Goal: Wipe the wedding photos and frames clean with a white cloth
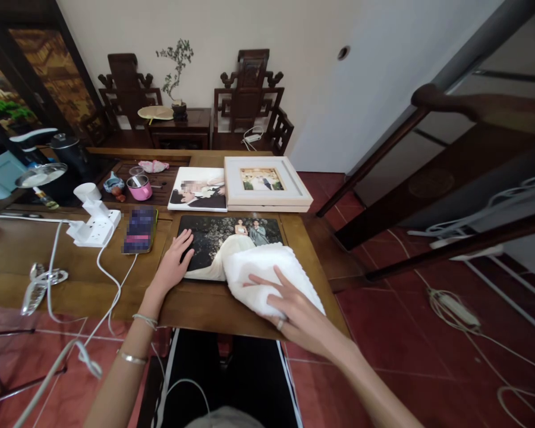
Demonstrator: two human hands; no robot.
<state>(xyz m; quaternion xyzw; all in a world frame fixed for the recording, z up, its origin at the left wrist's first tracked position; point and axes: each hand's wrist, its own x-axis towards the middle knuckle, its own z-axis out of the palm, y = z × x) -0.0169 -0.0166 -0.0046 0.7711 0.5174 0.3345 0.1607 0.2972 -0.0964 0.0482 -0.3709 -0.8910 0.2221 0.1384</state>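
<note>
My left hand (176,260) lies with its fingers stretched out on the left edge of a dark photo panel (205,235). The panel shows a couple in wedding clothes and lies flat near the table's front edge. My right hand (289,300) rests on a folded white cloth (258,264), its fingers spread over the fabric. The cloth covers the panel's lower right corner and hangs past it onto the wood. Some of the right fingertips sink into the folds, so their ends are partly hidden.
Behind the panel lie a white-edged photo board (198,202) and a white-framed picture (267,207). Leftward are a phone (139,230), a power strip (98,229) with trailing cords, a pink cup (139,189) and a hair clip (38,288). A wooden chair (428,172) stands right.
</note>
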